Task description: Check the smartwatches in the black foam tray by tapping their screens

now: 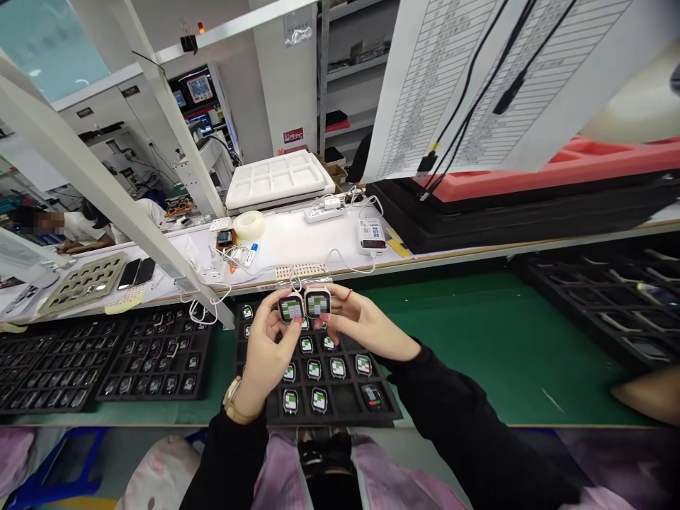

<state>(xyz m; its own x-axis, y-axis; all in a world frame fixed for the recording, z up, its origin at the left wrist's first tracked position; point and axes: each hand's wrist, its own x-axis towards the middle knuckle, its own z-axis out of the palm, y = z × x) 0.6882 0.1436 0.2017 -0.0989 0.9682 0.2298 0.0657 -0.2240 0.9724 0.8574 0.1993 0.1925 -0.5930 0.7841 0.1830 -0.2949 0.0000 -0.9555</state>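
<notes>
My left hand [269, 354] is closed on a square smartwatch [291, 309], its lit screen facing me, thumb at the lower edge. Beside it my right hand [361, 322] grips a second smartwatch [318, 304] in the same way, thumb near its lower corner. Both screens show green and white blocks, and the two watches are held side by side, almost touching. Below them lies a black compartment tray [343, 402] with several more lit watches. One watch [372, 397] at its lower right has a dark screen with some red. My hands hide part of the tray's upper rows.
More black trays of watches stand on the left [154, 354] and right [600, 297] of the green bench [467, 340]. On the shelf behind are a tape roll [249, 225], a charger box [370, 235] and white trays [279, 177]. Cables hang before paper sheets. Someone's arm [651, 394] reaches in at right.
</notes>
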